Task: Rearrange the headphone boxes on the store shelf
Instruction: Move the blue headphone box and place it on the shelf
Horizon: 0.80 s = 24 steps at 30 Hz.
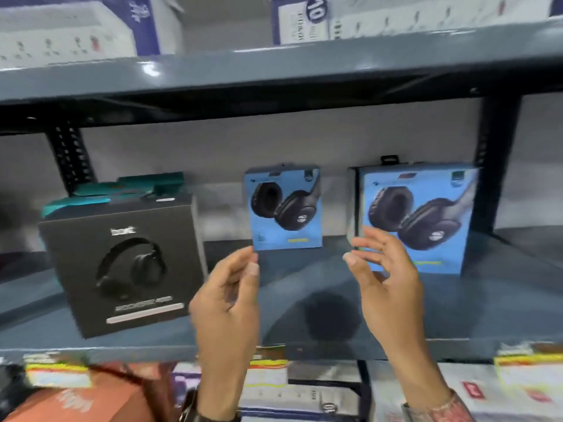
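While both hands hover in front of the grey-blue metal shelf board (304,315), 3 headphone boxes stand upright on it with their printed fronts toward the camera. The large black cardboard headphone box (122,266) sits at the left, close to the front edge, and shows a black over-ear headset and a pale bar of lettering too blurred to read. The small light-blue headphone box (286,208) stands farther back, near the middle. The larger light-blue headphone box (420,217), with a black hang tab on top, stands at the right, just beside a dark slotted upright (493,166). Behind the black box lie flat teal packages (128,190), stacked, their contents hidden.

The left hand (227,303) is raised below the small blue box, fingers loosely curled and thumb near the forefinger, gripping nothing. The right hand (387,278) is spread with fingers apart, in front of the lower left corner of the larger blue box; whether the fingertips touch it cannot be told.

Above, another grey shelf (274,71) carries white boxes printed with power strips (61,35). Below the shelf's front edge hang yellow and red price labels (58,370), and more white boxes fill the level beneath. A pale wall backs the shelving.
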Each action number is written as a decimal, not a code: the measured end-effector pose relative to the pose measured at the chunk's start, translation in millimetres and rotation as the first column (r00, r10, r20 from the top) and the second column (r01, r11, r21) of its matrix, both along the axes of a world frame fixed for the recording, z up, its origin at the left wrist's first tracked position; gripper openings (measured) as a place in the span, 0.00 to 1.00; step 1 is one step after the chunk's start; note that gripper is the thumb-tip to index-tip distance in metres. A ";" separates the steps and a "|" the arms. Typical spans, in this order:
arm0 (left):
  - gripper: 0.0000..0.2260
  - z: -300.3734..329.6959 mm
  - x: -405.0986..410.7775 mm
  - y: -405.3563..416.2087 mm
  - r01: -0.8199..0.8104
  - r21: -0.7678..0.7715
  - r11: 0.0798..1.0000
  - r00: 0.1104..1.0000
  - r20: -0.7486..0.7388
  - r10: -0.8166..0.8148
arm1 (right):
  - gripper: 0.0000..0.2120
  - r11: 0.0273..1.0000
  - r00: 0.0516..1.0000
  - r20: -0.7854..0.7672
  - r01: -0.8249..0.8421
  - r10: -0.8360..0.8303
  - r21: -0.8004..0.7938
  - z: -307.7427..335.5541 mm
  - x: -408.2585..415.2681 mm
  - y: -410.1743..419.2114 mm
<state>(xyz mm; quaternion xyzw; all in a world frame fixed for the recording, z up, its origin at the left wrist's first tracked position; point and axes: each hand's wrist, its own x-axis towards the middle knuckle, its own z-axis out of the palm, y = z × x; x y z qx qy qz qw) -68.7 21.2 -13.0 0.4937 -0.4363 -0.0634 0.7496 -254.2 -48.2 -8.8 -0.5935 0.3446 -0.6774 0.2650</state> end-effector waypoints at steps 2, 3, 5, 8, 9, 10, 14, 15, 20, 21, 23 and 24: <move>0.16 5.2 -39.5 -27.4 0.116 0.080 0.990 0.990 0.076 -0.122 | 0.18 0.998 0.998 -0.005 0.055 -0.055 -0.002 0.3 -42.4 -16.8; 0.16 6.9 -54.8 -39.9 0.168 0.121 0.978 0.979 0.097 -0.180 | 0.18 0.997 0.997 -0.011 0.073 -0.073 0.003 -0.8 -59.4 -26.1; 0.15 8.6 -86.9 -65.1 0.261 0.191 0.946 0.951 0.117 -0.286 | 0.18 0.992 0.991 -0.024 0.129 -0.129 0.013 -4.2 -94.6 -46.3; 0.13 10.7 -118.8 -98.3 0.292 0.272 0.917 0.930 0.144 -0.339 | 0.19 0.972 0.972 -0.031 0.234 -0.234 0.014 -7.4 -131.6 -71.7; 0.15 12.5 -127.1 -109.5 0.288 0.296 0.911 0.930 0.141 -0.340 | 0.21 0.959 0.959 -0.047 0.281 -0.280 0.021 -8.1 -142.3 -78.6; 0.19 13.7 -132.6 -120.6 0.291 0.325 0.900 0.931 0.123 -0.345 | 0.24 0.946 0.945 -0.069 0.323 -0.320 0.039 -9.7 -151.1 -86.3; 0.38 18.7 -143.0 -156.1 0.387 0.491 0.780 0.898 -0.008 -0.440 | 0.36 0.924 0.930 -0.194 0.345 -0.312 0.166 -11.0 -172.6 -113.0; 0.40 18.0 -143.2 -164.1 0.425 0.512 0.746 0.881 -0.045 -0.471 | 0.37 0.924 0.933 -0.224 0.327 -0.283 0.196 -9.3 -175.1 -118.1; 0.28 4.8 -140.1 -192.0 0.463 0.493 0.736 0.852 -0.020 -0.523 | 0.32 0.916 0.942 -0.291 0.259 -0.169 0.305 -5.7 -174.9 -132.9; 0.25 2.9 -141.2 -191.4 0.444 0.484 0.754 0.860 0.007 -0.511 | 0.29 0.917 0.942 -0.293 0.253 -0.161 0.310 -6.9 -173.8 -134.2; 0.23 0.8 -141.4 -186.3 0.411 0.473 0.780 0.877 0.028 -0.479 | 0.23 0.909 0.934 -0.303 0.285 -0.192 0.305 -7.2 -172.6 -132.5; 0.22 1.2 -140.8 -181.9 0.389 0.477 0.788 0.885 0.044 -0.463 | 0.19 0.904 0.924 -0.311 0.315 -0.222 0.290 -5.9 -173.4 -130.1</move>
